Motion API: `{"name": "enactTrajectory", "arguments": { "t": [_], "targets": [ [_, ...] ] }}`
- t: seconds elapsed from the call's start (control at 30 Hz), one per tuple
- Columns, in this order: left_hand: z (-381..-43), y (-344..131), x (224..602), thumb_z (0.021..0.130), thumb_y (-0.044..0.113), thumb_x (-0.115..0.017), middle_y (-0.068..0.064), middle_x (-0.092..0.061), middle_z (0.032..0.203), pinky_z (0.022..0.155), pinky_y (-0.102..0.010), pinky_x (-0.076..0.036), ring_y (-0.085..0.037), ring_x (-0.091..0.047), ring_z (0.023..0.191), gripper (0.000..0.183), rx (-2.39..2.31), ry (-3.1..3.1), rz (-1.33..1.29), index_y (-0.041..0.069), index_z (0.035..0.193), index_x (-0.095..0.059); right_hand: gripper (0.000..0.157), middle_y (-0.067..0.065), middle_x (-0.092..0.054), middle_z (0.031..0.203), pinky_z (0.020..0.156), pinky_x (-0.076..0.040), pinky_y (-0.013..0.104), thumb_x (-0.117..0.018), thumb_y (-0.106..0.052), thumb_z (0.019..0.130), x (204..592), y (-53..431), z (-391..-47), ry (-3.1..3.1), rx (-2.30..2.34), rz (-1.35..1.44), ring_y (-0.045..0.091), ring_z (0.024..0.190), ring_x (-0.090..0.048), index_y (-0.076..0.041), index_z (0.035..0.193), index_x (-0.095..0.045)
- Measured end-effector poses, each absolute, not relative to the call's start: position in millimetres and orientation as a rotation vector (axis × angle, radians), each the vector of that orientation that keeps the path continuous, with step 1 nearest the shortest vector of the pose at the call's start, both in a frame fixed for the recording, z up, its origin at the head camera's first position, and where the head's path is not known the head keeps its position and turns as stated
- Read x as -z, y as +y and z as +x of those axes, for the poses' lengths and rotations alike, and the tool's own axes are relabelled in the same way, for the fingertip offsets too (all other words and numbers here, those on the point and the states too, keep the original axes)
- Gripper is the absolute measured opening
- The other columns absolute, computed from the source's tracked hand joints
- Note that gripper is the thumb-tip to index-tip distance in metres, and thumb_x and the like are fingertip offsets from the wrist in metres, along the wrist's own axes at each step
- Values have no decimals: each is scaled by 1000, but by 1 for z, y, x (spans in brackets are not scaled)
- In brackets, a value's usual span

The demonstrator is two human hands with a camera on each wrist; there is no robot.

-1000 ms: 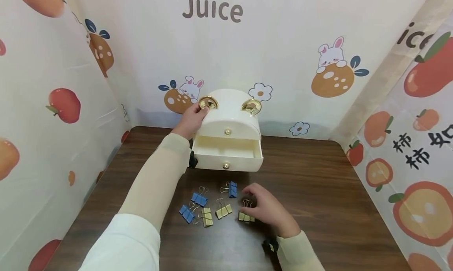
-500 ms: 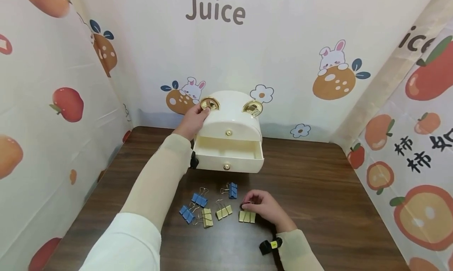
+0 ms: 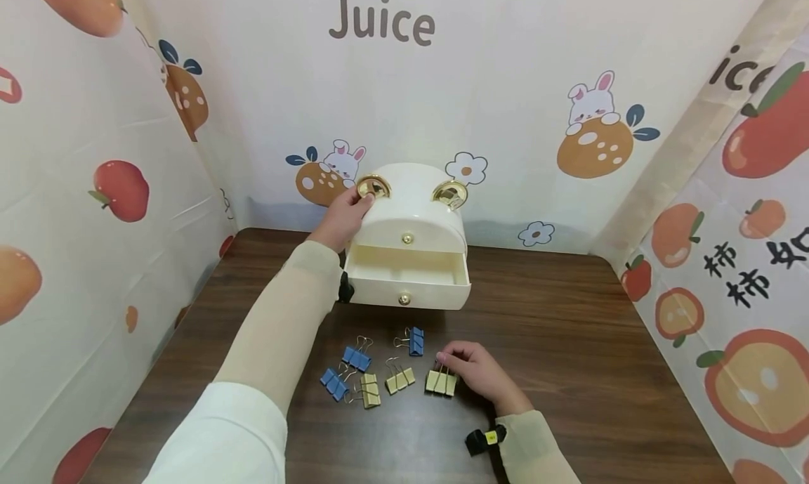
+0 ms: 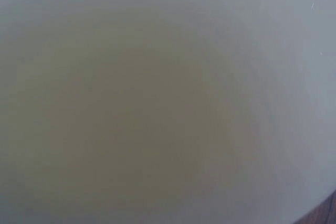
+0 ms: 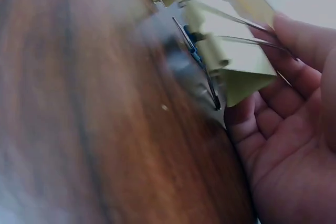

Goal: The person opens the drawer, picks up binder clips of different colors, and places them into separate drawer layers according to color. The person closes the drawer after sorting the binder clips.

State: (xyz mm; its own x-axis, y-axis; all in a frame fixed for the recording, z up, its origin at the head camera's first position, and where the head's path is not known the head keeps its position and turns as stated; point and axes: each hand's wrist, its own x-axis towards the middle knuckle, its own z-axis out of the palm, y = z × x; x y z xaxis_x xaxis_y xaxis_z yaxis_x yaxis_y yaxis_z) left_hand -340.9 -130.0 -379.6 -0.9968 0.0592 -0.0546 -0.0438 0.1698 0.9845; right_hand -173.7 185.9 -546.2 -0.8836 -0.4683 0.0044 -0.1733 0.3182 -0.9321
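- Right hand (image 3: 479,374) has come in since the earlier frames: it was above the yellow clip (image 3: 440,383), now it's on the wire handles (image 5: 247,35). Clip has tipped slightly out of level.

- Grip?

- Thumb and forefinger nearly together, handles pinched between them. Rest of the fingers curled in below, per right wrist view. Clip body sticks out just ahead of the fingertips.

- Off the surface (image 3: 569,350)?

- Can't tell. Low at best.

- Left hand (image 3: 342,219)?

- Hasn't shifted. Closed on the gold ear (image 3: 374,186) of the white box (image 3: 411,206), thumb in front, other fingertips hidden behind. Left wrist view is a pale blur, no help.

- Box state?

- Stands beyond the right hand, off to its left. Lower drawer (image 3: 409,293) is pulled out, to the right of the left hand and on its near side. Upper front with its knob (image 3: 407,238) is closed. Second gold ear (image 3: 450,194) sits well right of the left hand.

- Other clips?

- Five, all left of the right hand. Nearest are a blue one (image 3: 416,341), slightly beyond it, and a yellow one (image 3: 399,380), about level. Farther left: another yellow (image 3: 370,390) plus two blues (image 3: 357,358) (image 3: 333,384), grouped close.

- Right wrist?

- Black camera (image 3: 485,440) just behind the hand, on the near side.
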Motion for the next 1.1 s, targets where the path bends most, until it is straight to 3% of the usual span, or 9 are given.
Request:
{"name": "enactTrajectory", "arguments": {
  "t": [0.2, 0.4, 0.67, 0.87, 1.0, 1.1],
  "targets": [
    [-341, -133, 380, 110, 38, -50, -3, -56, 141, 102, -43, -46, -23, -56, 119, 47, -1976, 2329, 34, 24, 154, -48, 29, 7, -68, 88, 75, -48, 30, -57, -20, 108, 547, 178, -172, 2307, 1681, -521, 15, 82, -58, -2, 90, -71],
    [-342, -134, 379, 110, 40, -49, -4, -56, 139, 101, -43, -46, -24, -56, 117, 48, -1950, 2342, 42, 24, 155, -47, 26, 3, -69, 89, 77, -50, 30, -58, -21, 108, 535, 166, -169, 2359, 1635, -596, 14, 83, -60, -8, 91, -72],
    [-343, -131, 380, 110, 39, -50, -2, -54, 144, 103, -43, -45, -23, -56, 120, 50, -1959, 2344, 20, 25, 157, -44, 22, 0, -70, 86, 69, -52, 30, -58, -9, 106, 476, 166, -166, 2450, 1646, -853, 15, 76, -62, -13, 91, -73],
    [-344, -133, 382, 110, 38, -50, -1, -53, 146, 105, -43, -44, -23, -55, 122, 50, -1978, 2322, 7, 25, 157, -44, 19, -1, -74, 91, 76, -57, 32, -62, -1, 102, 430, 164, -174, 2525, 1634, -1040, 14, 83, -69, -11, 94, -76],
    [-346, -132, 382, 109, 40, -50, -1, -54, 145, 104, -42, -45, -22, -56, 121, 50, -1973, 2310, -5, 27, 157, -45, 17, -8, -72, 93, 78, -56, 32, -66, -4, 101, 407, 164, -179, 2648, 1494, -1155, 11, 86, -67, -16, 96, -76],
    [-346, -131, 380, 109, 40, -50, -2, -55, 142, 102, -43, -47, -23, -57, 119, 49, -1964, 2314, 4, 27, 156, -46, 14, -11, -69, 92, 72, -55, 31, -67, -7, 101, 391, 163, -183, 2744, 1366, -1228, 9, 82, -63, -18, 96, -74]
  ]
}}
